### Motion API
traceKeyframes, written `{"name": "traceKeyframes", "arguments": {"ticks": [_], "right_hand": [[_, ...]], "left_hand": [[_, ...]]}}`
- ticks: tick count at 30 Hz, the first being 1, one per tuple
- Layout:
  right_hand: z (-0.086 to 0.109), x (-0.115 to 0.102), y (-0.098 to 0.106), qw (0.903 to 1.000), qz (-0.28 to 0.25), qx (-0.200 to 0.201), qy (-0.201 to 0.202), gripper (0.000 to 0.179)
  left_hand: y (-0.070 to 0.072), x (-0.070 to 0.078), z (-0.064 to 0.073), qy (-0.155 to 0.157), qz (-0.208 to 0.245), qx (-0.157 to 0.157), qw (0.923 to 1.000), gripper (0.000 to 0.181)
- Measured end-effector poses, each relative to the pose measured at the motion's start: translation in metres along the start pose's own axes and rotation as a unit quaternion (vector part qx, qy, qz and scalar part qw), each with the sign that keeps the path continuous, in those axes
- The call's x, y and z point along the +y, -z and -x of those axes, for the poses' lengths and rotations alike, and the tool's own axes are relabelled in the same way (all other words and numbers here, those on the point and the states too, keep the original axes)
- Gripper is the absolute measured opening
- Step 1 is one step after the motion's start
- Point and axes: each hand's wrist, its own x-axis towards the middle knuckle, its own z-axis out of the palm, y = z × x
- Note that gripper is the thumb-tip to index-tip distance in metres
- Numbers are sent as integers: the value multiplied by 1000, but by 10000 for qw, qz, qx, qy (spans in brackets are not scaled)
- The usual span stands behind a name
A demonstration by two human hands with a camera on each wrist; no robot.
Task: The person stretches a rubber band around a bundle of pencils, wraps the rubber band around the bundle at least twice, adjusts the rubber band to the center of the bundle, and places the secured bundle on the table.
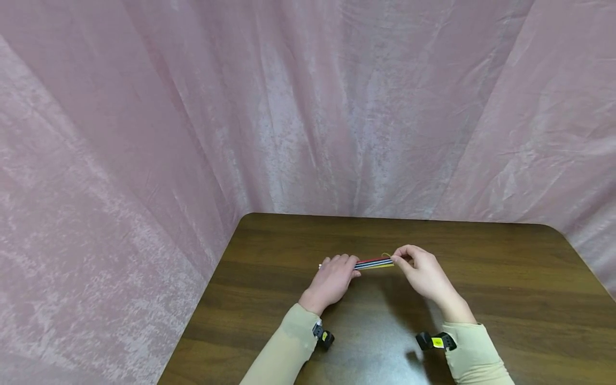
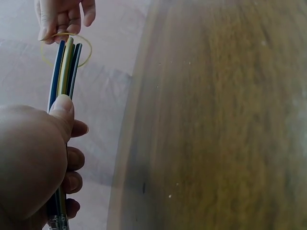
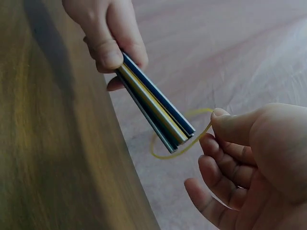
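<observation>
My left hand (image 1: pixel 331 280) grips a bundle of slim pencils (image 1: pixel 373 263), in red, blue, yellow and dark colours. In the left wrist view its thumb presses along the pencils (image 2: pixel 63 76), and silvery ends (image 2: pixel 58 222) stick out below the fist. My right hand (image 1: pixel 425 274) is at the bundle's other end, its thumb and forefinger pinching a thin yellow rubber band (image 3: pixel 165 157). That band hangs as a wide loop about the pencils' flat free ends (image 3: pixel 181 140), mostly apart from them. The right hand's other fingers are loosely bent.
Both hands are above a brown wooden table (image 1: pixel 298 235) with rounded far corners. Pink curtains (image 1: pixel 308 107) hang behind it and along the left side. A small black camera is strapped to each wrist, one on the left (image 1: pixel 324 337) and one on the right (image 1: pixel 435 341).
</observation>
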Motion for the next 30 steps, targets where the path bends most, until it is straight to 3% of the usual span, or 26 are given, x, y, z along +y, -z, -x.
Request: {"name": "traceKeyframes", "arguments": {"ticks": [10, 17, 24, 30], "right_hand": [[0, 6, -17, 9965, 16, 455, 700, 5], [2, 9, -31, 9939, -188, 425, 999, 9], [0, 14, -47, 9951, -735, 62, 666, 9], [-4, 18, -59, 9902, -1314, -270, 389, 7]], "left_hand": [[-3, -6, -5, 291, -26, 20, 9996, 30], [-1, -8, -5, 527, 194, 32, 9984, 33], [0, -5, -5, 745, 644, 126, 9951, 31], [2, 0, -7, 753, 1159, -69, 9904, 31]]}}
